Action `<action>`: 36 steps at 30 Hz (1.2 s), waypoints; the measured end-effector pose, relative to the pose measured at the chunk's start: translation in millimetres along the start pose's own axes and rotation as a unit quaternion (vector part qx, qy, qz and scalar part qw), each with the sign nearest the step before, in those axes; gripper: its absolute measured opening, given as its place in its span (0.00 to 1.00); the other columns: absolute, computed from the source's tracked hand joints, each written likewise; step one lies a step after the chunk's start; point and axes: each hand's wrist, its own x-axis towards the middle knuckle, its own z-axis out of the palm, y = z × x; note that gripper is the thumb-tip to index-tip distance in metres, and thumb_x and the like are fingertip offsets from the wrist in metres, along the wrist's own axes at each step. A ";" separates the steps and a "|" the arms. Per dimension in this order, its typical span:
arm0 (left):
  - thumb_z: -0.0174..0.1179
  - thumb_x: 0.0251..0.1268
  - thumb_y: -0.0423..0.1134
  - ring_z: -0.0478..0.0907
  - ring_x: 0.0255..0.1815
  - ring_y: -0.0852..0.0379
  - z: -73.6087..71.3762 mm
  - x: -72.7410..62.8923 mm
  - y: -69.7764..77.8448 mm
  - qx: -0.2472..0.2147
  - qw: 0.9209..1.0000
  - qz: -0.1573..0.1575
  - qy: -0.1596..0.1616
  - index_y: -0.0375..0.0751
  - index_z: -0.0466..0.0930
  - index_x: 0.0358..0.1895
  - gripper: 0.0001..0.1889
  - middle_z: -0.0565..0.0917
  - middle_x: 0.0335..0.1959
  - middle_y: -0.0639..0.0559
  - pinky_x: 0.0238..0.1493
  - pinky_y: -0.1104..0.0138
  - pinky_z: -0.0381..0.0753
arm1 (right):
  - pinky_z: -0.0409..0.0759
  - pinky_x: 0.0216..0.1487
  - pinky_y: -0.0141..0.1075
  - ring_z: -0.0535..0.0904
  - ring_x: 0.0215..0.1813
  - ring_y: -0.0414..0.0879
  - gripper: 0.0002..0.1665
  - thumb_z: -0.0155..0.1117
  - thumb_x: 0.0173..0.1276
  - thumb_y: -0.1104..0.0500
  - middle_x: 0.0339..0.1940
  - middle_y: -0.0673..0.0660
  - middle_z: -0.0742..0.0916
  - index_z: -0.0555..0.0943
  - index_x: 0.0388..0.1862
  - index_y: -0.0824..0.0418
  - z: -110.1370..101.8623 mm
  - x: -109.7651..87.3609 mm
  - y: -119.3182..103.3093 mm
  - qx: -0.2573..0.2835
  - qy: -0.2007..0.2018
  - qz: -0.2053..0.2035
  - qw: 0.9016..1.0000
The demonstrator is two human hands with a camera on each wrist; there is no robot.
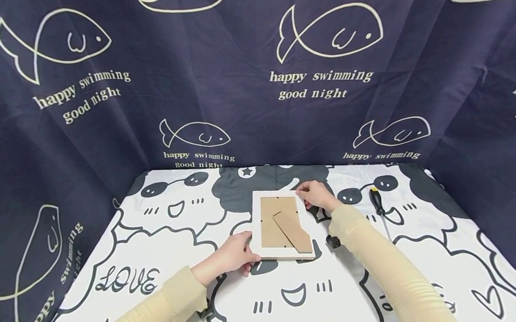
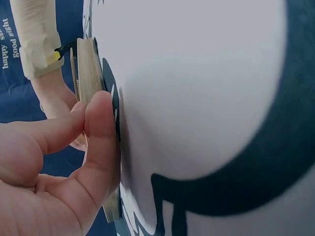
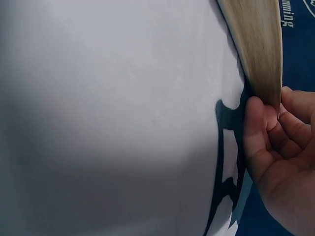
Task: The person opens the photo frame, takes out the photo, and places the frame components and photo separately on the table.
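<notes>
A white-bordered picture frame [image 1: 256, 214] lies face down on the patterned cloth, its brown backing board [image 1: 270, 235] upward. On that board is a brown easel leg [image 1: 293, 229], slanting toward the lower right corner. My left hand [image 1: 232, 254] grips the frame's lower left corner, thumb above and fingers at the side. At the upper right corner, my right hand [image 1: 315, 194] pinches the border. Both wrist views show the frame's wood-grained side edge [image 3: 261, 49] between thumb and fingers, close to the cloth.
A screwdriver [image 1: 377, 201] with a black and yellow handle lies right of the frame, beyond my right forearm. The cloth [image 1: 158, 254] has black cartoon drawings on white. Behind it hangs a dark blue curtain [image 1: 245, 84] with fish outlines.
</notes>
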 end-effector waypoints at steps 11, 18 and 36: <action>0.65 0.58 0.35 0.78 0.11 0.57 -6.5 0.0 2.2 -0.012 1.000 0.001 -0.018 0.21 0.52 0.68 0.40 0.79 0.15 0.49 0.19 0.66 0.79 | 0.82 0.24 0.34 0.79 0.20 0.41 0.16 0.56 0.70 0.58 0.22 0.56 0.83 0.81 0.45 0.69 -2.5 -4.6 0.7 0.001 0.006 0.015 1.000; 0.64 0.58 0.34 0.78 0.12 0.55 -12.5 -1.1 2.4 -0.017 0.999 0.002 -0.029 0.21 0.51 0.69 0.40 0.79 0.15 0.48 0.20 0.66 0.79 | 0.82 0.25 0.34 0.80 0.21 0.41 0.16 0.56 0.70 0.58 0.25 0.57 0.83 0.80 0.46 0.70 -4.0 -8.5 3.8 0.020 0.004 0.021 1.000; 0.63 0.59 0.31 0.78 0.12 0.56 -23.6 12.5 -7.2 -0.031 0.998 0.009 -0.056 0.25 0.52 0.70 0.39 0.78 0.14 0.49 0.20 0.63 0.81 | 0.83 0.27 0.35 0.79 0.20 0.40 0.17 0.54 0.70 0.60 0.22 0.56 0.81 0.77 0.48 0.73 -6.0 -30.7 9.7 0.099 0.028 0.064 0.993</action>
